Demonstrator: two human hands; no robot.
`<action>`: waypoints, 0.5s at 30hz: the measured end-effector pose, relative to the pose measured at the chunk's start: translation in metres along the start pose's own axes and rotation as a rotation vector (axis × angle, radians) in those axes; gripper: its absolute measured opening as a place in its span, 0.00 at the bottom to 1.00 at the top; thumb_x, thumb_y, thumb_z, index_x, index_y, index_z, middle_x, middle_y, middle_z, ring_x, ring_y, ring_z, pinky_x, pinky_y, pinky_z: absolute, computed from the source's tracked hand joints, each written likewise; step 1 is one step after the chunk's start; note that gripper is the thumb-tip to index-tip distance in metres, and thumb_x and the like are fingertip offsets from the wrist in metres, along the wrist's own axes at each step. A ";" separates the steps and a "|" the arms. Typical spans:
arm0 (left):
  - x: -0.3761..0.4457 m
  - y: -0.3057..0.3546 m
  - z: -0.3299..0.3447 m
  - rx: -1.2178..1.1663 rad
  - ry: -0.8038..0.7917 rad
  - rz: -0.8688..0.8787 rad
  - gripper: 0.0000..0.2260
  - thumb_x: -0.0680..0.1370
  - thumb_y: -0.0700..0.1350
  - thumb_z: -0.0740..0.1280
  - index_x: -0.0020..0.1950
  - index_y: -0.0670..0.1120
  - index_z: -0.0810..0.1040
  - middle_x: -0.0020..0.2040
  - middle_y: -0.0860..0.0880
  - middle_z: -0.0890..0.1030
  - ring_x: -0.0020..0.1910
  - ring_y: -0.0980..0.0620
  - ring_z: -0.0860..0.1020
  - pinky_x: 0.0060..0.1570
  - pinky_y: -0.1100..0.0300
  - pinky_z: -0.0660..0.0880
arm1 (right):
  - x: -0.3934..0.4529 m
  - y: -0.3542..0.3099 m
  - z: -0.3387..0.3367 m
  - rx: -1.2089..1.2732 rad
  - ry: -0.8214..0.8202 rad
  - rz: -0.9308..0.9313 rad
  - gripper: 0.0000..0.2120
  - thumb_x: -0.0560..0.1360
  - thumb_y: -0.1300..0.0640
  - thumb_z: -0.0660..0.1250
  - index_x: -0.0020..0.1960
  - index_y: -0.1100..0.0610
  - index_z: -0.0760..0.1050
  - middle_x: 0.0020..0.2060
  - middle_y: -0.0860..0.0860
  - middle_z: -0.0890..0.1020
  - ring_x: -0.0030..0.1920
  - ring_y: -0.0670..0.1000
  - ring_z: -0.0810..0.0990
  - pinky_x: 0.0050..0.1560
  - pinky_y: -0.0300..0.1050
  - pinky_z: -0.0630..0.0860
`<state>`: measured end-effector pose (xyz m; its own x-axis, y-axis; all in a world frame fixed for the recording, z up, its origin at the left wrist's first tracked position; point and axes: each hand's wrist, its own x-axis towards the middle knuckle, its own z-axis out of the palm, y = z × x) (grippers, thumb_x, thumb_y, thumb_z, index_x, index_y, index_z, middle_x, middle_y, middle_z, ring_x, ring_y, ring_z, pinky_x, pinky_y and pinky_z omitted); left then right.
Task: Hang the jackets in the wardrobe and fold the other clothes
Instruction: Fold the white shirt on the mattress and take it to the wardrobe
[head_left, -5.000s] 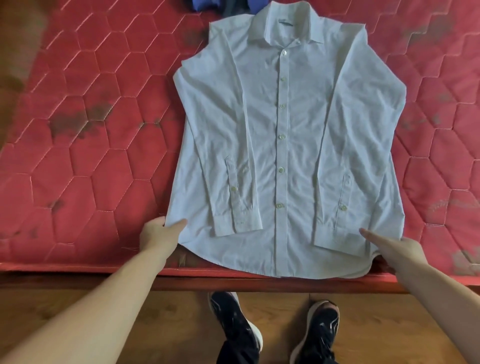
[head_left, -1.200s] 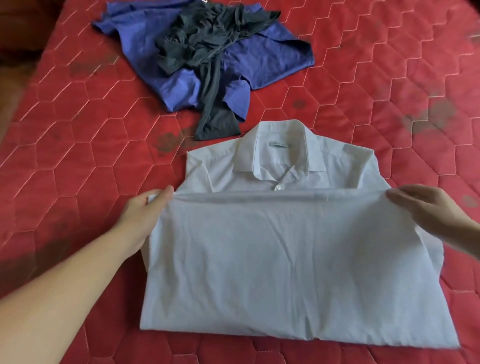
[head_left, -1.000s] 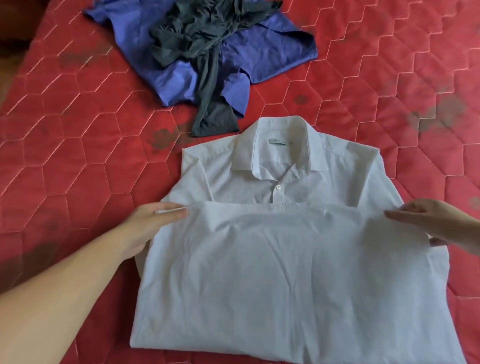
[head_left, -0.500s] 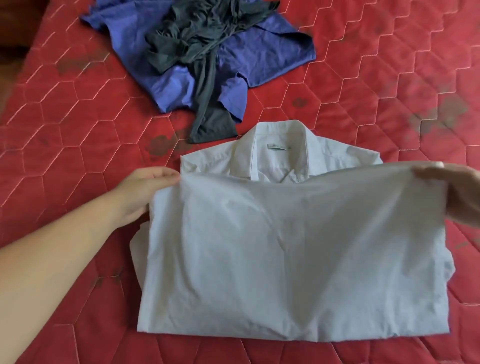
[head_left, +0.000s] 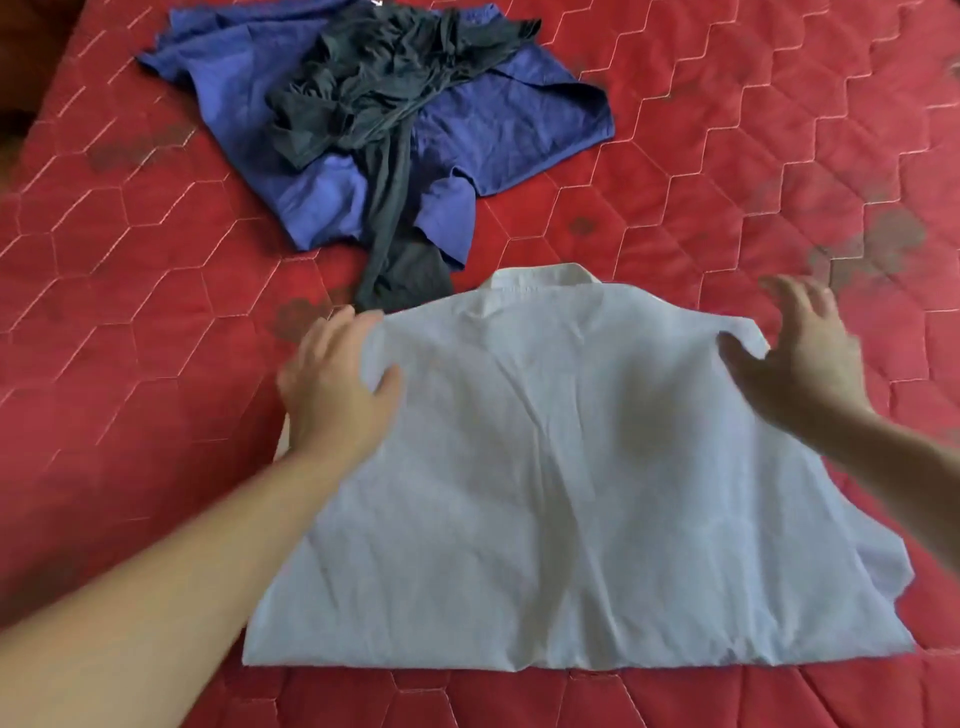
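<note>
A white dress shirt (head_left: 561, 478) lies folded in half on the red quilted mattress (head_left: 130, 291), its lower part laid over the chest so only the top of the collar shows. My left hand (head_left: 337, 384) rests flat on the shirt's upper left corner, fingers straight. Over the upper right corner my right hand (head_left: 800, 353) is spread, fingers apart and slightly blurred; it holds nothing. A crumpled blue garment (head_left: 498, 130) with a dark grey garment (head_left: 384, 104) heaped on it lies farther back.
One dark grey end of the heaped garment reaches down to just beyond the white shirt's collar. The mattress's left edge shows at the upper left, with dark floor beyond it. Bare red mattress surrounds the shirt on both sides.
Both hands carried the shirt's lower edge up over the collar and let go of it. The fold now covers the chest, and the hands lie open at the top corners.
</note>
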<state>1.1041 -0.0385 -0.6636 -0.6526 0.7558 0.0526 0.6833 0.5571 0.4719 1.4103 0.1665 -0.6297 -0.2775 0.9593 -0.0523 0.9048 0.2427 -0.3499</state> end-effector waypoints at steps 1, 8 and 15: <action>-0.022 0.009 0.011 0.065 -0.091 0.051 0.26 0.73 0.56 0.61 0.71 0.54 0.71 0.74 0.49 0.68 0.74 0.45 0.64 0.69 0.41 0.62 | -0.018 -0.003 0.013 -0.031 0.002 -0.161 0.26 0.73 0.51 0.67 0.69 0.58 0.69 0.67 0.57 0.72 0.66 0.56 0.69 0.64 0.54 0.67; -0.049 0.004 0.062 0.407 -0.403 -0.005 0.32 0.74 0.70 0.38 0.77 0.64 0.39 0.80 0.56 0.39 0.78 0.47 0.38 0.74 0.40 0.40 | -0.064 -0.022 0.092 -0.232 -0.322 -0.458 0.33 0.75 0.34 0.45 0.78 0.44 0.53 0.78 0.50 0.55 0.78 0.56 0.52 0.74 0.60 0.50; -0.019 -0.048 0.058 0.438 -0.291 -0.003 0.31 0.75 0.69 0.41 0.78 0.63 0.44 0.80 0.55 0.44 0.79 0.50 0.43 0.75 0.43 0.44 | -0.026 0.024 0.093 -0.262 -0.203 -0.400 0.35 0.75 0.32 0.45 0.78 0.46 0.53 0.78 0.51 0.55 0.78 0.53 0.52 0.76 0.55 0.49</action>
<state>1.1026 -0.0597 -0.7382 -0.5795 0.7834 -0.2247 0.7949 0.6041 0.0565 1.4088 0.1339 -0.7235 -0.6521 0.7428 -0.1516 0.7581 0.6380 -0.1349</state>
